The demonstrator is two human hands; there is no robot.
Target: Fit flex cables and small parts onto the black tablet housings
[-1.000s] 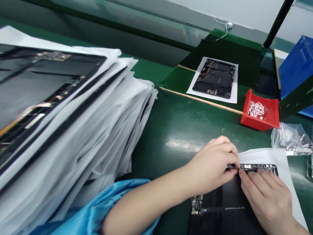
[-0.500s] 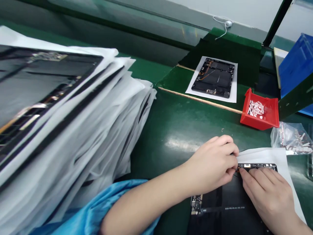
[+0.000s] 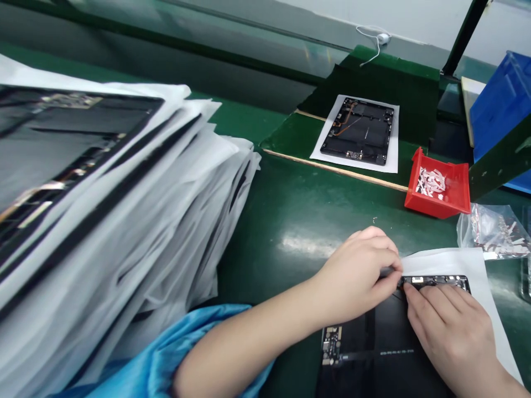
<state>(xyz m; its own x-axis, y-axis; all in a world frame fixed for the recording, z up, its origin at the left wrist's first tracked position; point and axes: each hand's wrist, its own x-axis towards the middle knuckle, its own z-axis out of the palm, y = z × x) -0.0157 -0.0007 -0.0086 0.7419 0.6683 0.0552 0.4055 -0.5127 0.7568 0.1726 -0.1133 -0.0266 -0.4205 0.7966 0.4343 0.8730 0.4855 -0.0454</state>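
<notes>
At nine o'clock one tall stack of panels and white sheets is seen; one top panel is exposed, and those beneath cannot be counted. Toward two o'clock one far panel is laid on its own sheet, touched by neither hand. At four o'clock the left hand is held at the upper edge of one near panel, its grip drawn almost to a pinch; whether anything is held there cannot be told. The near panel is laid between four and five o'clock, on one white sheet over the green surface. Work at its upper edge appears to be partway through: parts are already seated there, but what is left is hidden by the hands. At three o'clock one red bin of uncounted white pieces is set. Near four o'clock the right hand is rested on the near panel, fingers bent; anything gripped is hidden. Just past three o'clock one clear bag is placed.
</notes>
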